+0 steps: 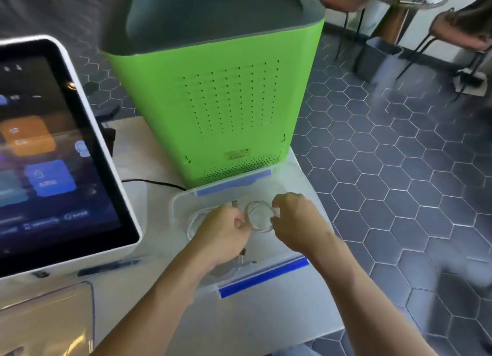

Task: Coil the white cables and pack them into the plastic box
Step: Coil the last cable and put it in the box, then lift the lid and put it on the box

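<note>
A clear plastic box [292,251] with blue clip edges sits on the white table in front of me. Over it, both hands hold a small round coil of white cable [260,217]. My left hand [225,233] pinches the coil's left side. My right hand [295,217] grips its right side with curled fingers. More loose white cable [193,221] loops inside the box at its left, partly hidden under my left hand, and a further stretch shows below my left wrist.
A big green device [213,97] stands right behind the box. At the left is a white-framed touchscreen [53,148]. A dark pen [109,266] lies beside it, and a black cord [151,182] runs behind. A clear lid [48,321] lies at the near left. The table edge is at the right.
</note>
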